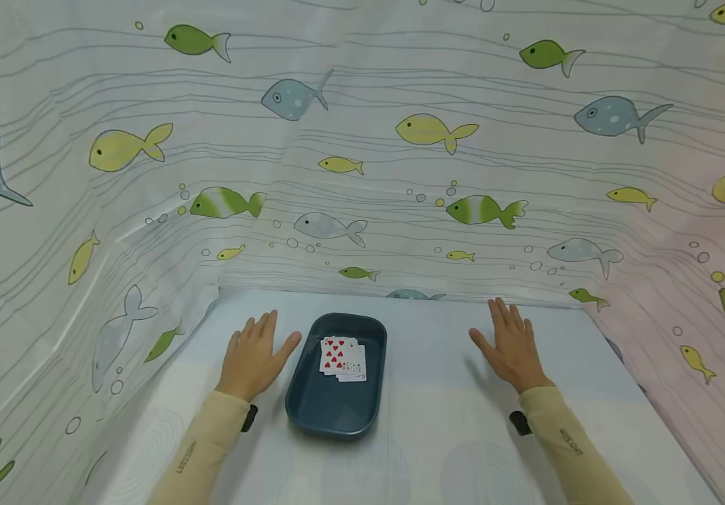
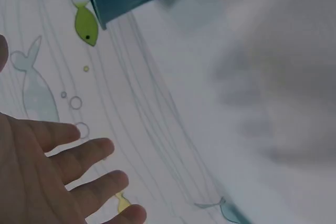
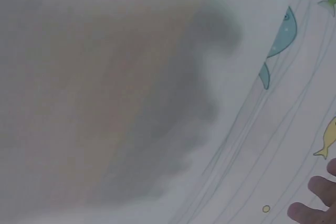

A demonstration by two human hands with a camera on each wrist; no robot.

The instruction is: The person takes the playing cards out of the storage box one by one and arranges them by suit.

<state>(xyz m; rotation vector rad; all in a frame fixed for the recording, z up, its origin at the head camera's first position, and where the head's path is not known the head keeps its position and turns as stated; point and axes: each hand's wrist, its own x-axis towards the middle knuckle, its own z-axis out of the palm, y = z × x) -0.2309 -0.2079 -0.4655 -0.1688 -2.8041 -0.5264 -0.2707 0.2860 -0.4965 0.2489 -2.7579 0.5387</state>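
A dark blue tray with rounded corners stands on the table left of centre. Several playing cards lie in it face up, overlapping, with a card of red hearts on top. Just left of the tray is my left hand, its fingers straight and spread, the thumb pointing toward the tray's rim. Its fingers also show in the left wrist view, with a corner of the tray at the top. Well to the right, my right hand has its fingers extended and holds nothing. Only a few of its fingertips show in the right wrist view.
The white table carries faint circle patterns. Behind it and along both sides hangs a pale curtain printed with fish and wavy lines, meeting the table at its back edge. Both forearms wear beige sleeves and dark wrist bands.
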